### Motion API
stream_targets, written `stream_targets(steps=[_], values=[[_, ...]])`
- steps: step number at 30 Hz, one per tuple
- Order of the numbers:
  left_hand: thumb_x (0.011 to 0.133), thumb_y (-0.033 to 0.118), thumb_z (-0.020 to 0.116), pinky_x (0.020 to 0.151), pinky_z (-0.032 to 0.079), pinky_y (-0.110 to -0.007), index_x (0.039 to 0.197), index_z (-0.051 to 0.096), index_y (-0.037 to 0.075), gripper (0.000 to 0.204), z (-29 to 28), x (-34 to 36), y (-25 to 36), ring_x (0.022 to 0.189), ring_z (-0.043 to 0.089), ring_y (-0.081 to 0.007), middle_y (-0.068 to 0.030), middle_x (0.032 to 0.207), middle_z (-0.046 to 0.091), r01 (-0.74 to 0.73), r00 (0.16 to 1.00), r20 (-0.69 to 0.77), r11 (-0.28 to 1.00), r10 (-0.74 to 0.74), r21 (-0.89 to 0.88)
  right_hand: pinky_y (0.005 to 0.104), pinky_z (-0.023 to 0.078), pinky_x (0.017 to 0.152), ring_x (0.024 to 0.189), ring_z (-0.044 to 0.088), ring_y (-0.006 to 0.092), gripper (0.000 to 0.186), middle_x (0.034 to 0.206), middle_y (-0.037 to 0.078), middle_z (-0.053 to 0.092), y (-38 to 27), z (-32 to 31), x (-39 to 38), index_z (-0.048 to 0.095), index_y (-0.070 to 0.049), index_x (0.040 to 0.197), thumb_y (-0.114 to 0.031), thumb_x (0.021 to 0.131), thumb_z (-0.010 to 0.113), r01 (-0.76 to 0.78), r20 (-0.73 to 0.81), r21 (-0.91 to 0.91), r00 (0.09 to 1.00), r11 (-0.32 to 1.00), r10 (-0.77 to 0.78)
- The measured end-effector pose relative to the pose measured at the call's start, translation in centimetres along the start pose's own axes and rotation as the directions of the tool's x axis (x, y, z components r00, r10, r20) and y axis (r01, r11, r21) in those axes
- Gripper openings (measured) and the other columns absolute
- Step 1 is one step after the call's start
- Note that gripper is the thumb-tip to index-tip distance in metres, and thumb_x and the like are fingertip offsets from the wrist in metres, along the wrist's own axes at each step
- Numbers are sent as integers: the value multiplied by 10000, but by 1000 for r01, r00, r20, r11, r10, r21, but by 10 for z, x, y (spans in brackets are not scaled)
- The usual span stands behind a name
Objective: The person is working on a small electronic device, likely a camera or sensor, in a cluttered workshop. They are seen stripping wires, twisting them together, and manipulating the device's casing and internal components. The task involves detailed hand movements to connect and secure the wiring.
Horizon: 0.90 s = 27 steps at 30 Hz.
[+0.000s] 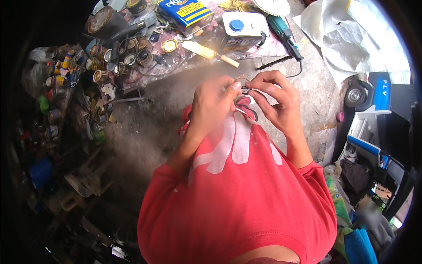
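Observation:
Both my hands meet in front of my red shirt, at the near side of the cluttered work table. My left hand (214, 97) is closed, with thumb and forefinger pinching a thin wire (245, 87). Fingertips of my right hand (280, 97) pinch the same wire from the other side, close to the left thumb. Dark and lighter thin strands show between the fingertips; the fingers hide much of them. Just beyond the hands, a flat yellowish brush or scraper (200, 49) with a pale handle rests on the table.
A white can with a blue cap (248, 28), a blue-yellow can (184, 11) and a teal corded angle grinder (283, 33) lie across the table (176, 66). Jars and tins (132, 57) crowd its left. White sheeting (351, 39) and a blue-black vehicle (380, 92) are at right.

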<state>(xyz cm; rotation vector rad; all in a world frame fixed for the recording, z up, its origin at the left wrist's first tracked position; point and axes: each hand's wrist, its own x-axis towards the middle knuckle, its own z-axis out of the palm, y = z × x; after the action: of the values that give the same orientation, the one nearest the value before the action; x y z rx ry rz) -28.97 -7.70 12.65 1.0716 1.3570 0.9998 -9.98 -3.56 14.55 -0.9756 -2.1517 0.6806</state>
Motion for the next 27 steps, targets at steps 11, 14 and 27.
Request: stream_targets(steps=[11,14,27], values=[[980,179,621,471,403,-228,882,668,-34,239,11,14,9,522,534,-45,-37,693,651,-46,999,21,990,44,132,351,494,652,741,625,286,89,838,119,629,15,-12,13,636,-18,904,21,830,664,11,131,-50,991,999,-4],[986,179,615,483,407,-224,899,669,-38,240,10,13,11,530,527,-44,-35,705,653,-59,998,23,993,57,104,322,518,677,763,650,240,45,853,122,649,20,-12,10,658,15,926,-7,886,652,-152,150,150,980,977,130],[888,20,650,556,487,-280,937,675,-50,89,-7,21,5,626,636,-150,-85,848,663,-400,912,46,859,407,321,272,563,650,775,668,140,71,932,82,641,22,-5,22,658,29,961,32,891,656,-238,226,143,953,961,202]])
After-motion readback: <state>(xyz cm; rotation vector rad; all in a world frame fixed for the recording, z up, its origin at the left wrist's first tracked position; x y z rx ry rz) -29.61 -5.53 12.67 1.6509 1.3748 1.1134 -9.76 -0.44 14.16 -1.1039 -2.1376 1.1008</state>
